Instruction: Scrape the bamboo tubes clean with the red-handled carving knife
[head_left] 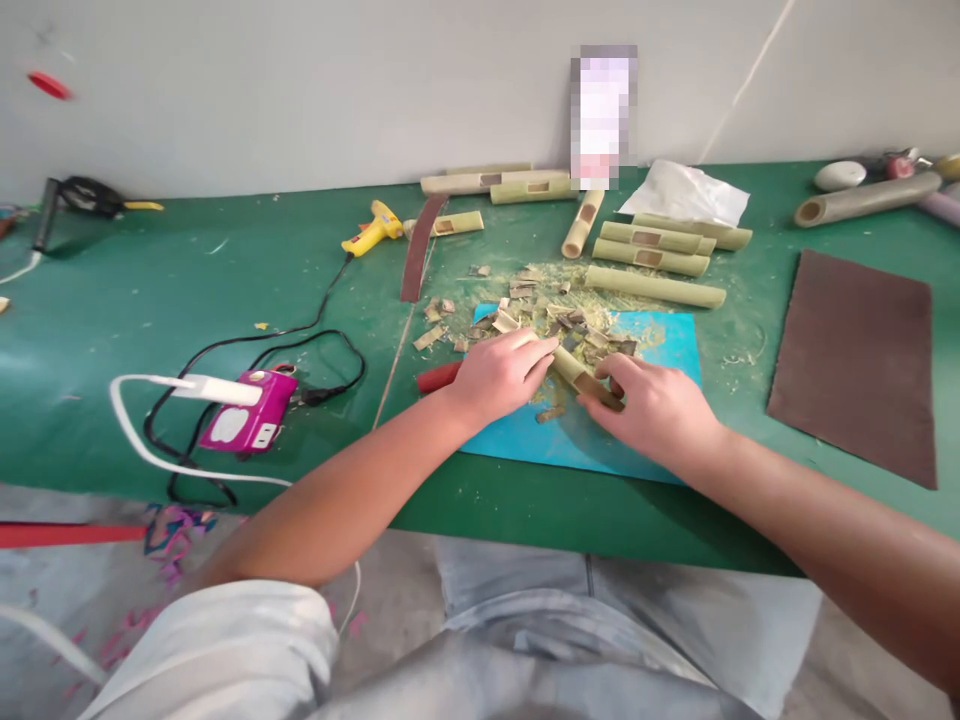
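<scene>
A short bamboo tube (571, 368) with an opening cut in its side lies slanted over the blue mat (517, 440). My left hand (506, 372) is closed on its upper left end. Around its lower right end are the bent thumb and fingers of my right hand (649, 405). Bamboo chips and sawdust (577, 325) lie heaped just behind the tube. A red handle (438, 378) sticks out to the left from beneath my left hand; the rest of that object is hidden.
Cut bamboo tubes (649, 258) lie behind the chips. Left are a yellow glue gun (373, 230), a purple power strip (251, 410) and looped cables. A brown sheet (859, 365) lies right. A blurred phone (602, 115) leans on the wall near white paper (686, 193).
</scene>
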